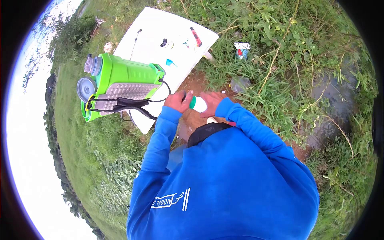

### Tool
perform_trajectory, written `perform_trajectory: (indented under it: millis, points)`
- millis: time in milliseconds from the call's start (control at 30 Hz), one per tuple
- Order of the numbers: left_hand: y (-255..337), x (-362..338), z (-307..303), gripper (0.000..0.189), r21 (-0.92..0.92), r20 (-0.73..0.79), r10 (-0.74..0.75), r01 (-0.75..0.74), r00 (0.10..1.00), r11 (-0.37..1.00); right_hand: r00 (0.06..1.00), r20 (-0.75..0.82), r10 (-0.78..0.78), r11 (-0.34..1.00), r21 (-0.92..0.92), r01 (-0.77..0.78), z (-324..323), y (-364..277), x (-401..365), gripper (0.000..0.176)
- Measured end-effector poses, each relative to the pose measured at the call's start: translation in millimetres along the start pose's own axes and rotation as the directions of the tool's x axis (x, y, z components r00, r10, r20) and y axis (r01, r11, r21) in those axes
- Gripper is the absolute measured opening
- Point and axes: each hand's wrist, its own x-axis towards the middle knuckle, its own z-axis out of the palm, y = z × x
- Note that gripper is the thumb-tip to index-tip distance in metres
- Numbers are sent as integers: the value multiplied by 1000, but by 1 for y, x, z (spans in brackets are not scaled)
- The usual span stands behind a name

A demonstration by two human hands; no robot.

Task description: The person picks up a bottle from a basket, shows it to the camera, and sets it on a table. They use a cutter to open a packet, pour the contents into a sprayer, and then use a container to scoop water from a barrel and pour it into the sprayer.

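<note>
White plastic fills my right hand (213, 103): its fingers and thumb are closed around the bottle (200, 105), near my body and just off the edge of the tabletop (154, 34). My left hand (176, 102) is closed at the other end, thumb and fingers gripping the green cap (193, 102). The bottle lies tilted between my hands, cap toward the left one; whether the cap is tight or loose I cannot tell.

As I judge it, the right hand does best as the firm anchor, wrapped round the body without squeezing, since thin plastic could give and push out whatever is inside. The left works better with fingertips spread around the cap's rim, so that any turning force goes evenly along the bottle's axis. With the bottle this far over, a loose cap could let it dribble, so a more upright hold would be safer. Elbows close to my sides would help steady both wrists.

The black strap (124, 103) of the green sprayer (128, 76) loops close to my left hand, and my sleeve could snag it. Farther off on the tabletop lie a small dark-capped bottle (167, 43), a blue scoop (169, 62) and a red cutter (196, 37), all clear of my fingers.
</note>
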Motion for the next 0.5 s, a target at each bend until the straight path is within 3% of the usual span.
perform_trajectory:
  millis: [133, 200, 233, 300, 433, 500]
  points:
    - [13, -15, -4, 42, -46, -108, 7, -12, 994, 999, 1000, 13, 24, 1000, 10, -24, 1, -5, 0, 67]
    - [19, -25, -12, 35, 0, -227, 250, -257, 941, 966, 997, 73, 18, 999, 26, -20, -1, -9, -2, 69]
    - [16, -28, -13, 35, 0, -229, 242, -249, 943, 968, 997, 80, 13, 1000, 26, -15, 1, -9, -2, 69]
    - [10, -30, -16, 30, 76, -131, 392, -385, 911, 920, 992, 118, -47, 995, 95, 36, 2, -8, 2, 71]
    - [-1, -32, 1, 25, 65, -133, 296, -290, 946, 955, 990, 124, -71, 992, 115, 56, 10, -13, 4, 72]
    - [1, -30, 14, 20, 147, -202, 82, -52, 976, 988, 992, 122, 21, 999, 45, -27, 8, -18, 1, 73]
